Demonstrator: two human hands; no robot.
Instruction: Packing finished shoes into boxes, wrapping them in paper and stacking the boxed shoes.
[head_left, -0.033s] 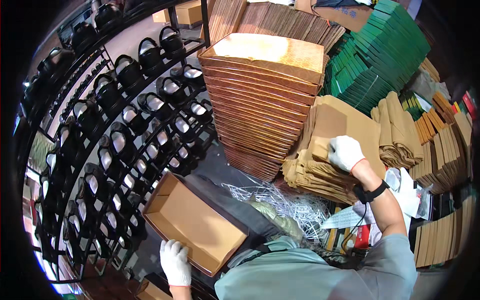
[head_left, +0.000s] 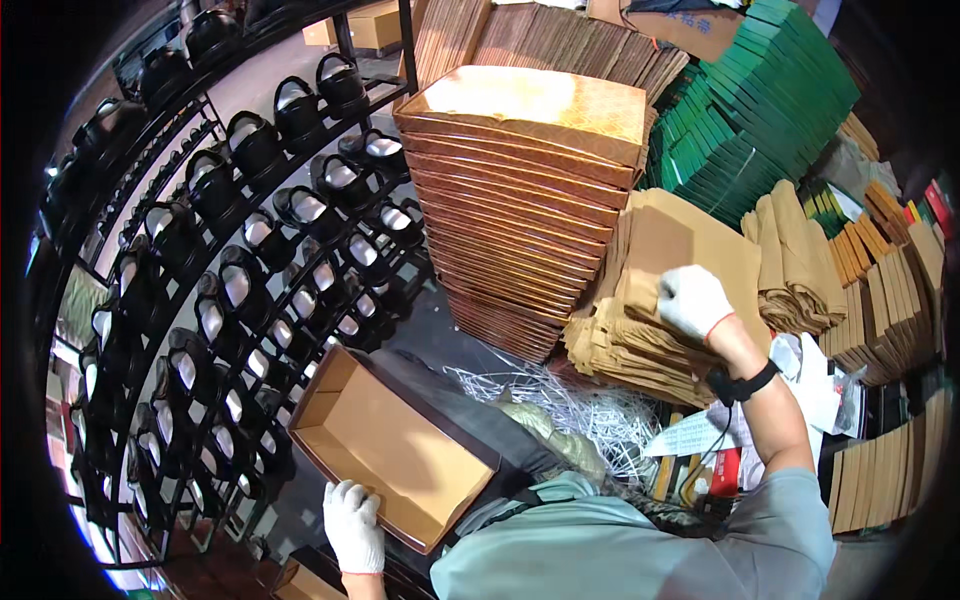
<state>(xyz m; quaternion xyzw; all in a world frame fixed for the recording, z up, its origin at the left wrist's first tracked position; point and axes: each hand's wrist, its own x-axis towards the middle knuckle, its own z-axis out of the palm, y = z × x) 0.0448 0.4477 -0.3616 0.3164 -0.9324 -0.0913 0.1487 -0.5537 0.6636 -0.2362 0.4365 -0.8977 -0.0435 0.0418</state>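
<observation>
White cotton gloves covered both hands. The right hand pressed down on a stack of brown paper bags, fingers curled over the top sheet's edge; whether it pinched one could not be told. The left hand gripped the near rim of an open brown cardboard box, its thumb hidden. Shredded white paper lay between them, partly covered by the person's shoulder. Black shoes filled a rack, its far end lost in dark.

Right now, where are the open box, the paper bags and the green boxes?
open box (head_left: 395, 455): head view, bare inner floor.
paper bags (head_left: 690, 245): head view, top bag's flat face.
green boxes (head_left: 775, 100): head view, middle of the stack.
</observation>
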